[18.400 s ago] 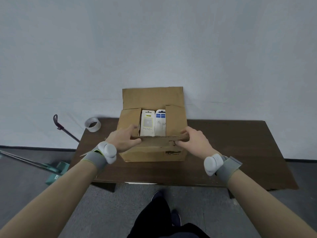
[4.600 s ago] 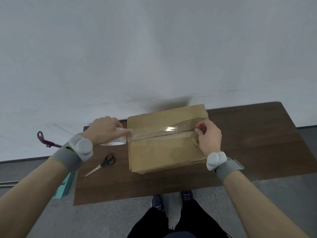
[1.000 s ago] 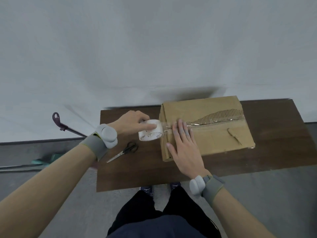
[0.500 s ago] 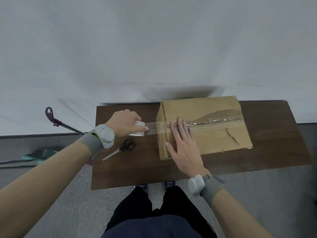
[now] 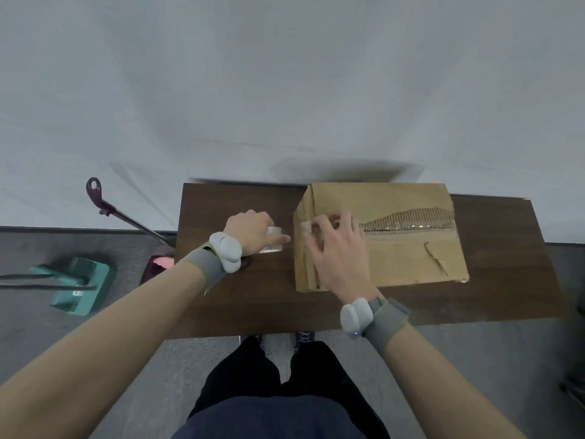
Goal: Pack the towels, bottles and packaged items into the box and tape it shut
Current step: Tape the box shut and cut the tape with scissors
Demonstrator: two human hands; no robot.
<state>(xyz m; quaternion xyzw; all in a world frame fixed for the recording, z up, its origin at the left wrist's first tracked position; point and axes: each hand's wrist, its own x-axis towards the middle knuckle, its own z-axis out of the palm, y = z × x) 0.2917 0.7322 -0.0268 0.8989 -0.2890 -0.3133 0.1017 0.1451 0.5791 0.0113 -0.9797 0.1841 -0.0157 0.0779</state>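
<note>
The cardboard box lies closed on the right half of the dark wooden table, with clear tape along its torn top seam. My right hand rests on the box's left end, fingers spread over the tape near the edge and blurred. My left hand grips the white tape roll low over the table just left of the box. A short strip of tape runs from the roll to the box edge. The packed items are hidden inside.
A teal dustpan and a purple long handle stand on the grey floor to the left. A dark bit of the scissors shows under my left wrist. The table butts against a pale wall.
My left hand has pulled the roll left and down toward the table, stretching tape off the box end. My right hand has slid left to the box's edge. The scissors are now mostly covered.
</note>
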